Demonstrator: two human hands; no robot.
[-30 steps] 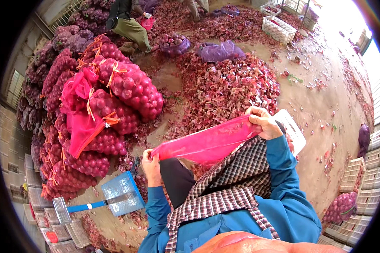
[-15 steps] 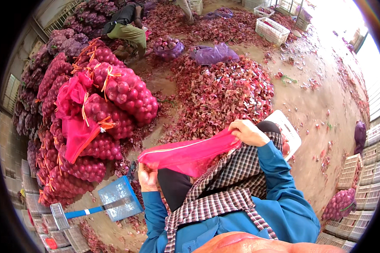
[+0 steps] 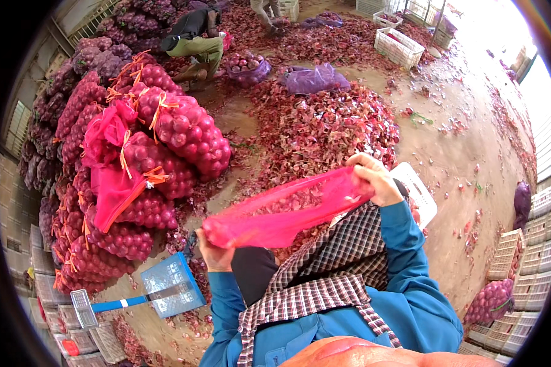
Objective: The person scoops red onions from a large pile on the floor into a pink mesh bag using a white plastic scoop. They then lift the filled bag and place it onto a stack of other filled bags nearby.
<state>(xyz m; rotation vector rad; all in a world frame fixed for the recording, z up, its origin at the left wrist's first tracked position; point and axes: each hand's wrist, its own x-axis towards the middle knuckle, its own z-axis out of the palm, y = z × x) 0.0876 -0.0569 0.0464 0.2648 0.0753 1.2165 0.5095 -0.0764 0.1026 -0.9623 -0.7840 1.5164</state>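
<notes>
Head view: left hand [image 3: 217, 252] gripping left end of pink mesh bag [image 3: 269, 229], grip partly hidden; right hand [image 3: 376, 181] pinching right end; bag hanging stretched between them, before plaid apron [image 3: 330, 254]; step in hand apparently being spreading bag; next move probably calling for firm hold at both ends; floor [image 3: 450, 183] bearing onion-skin heap [image 3: 330, 125]; filled net sacks [image 3: 193, 131] lying piled at left, blue scale [image 3: 176, 282] standing near; co-worker [image 3: 193, 40] bending beyond.

Room right of white crate [image 3: 425, 197], sack barrier [image 3: 187, 127] left
</notes>
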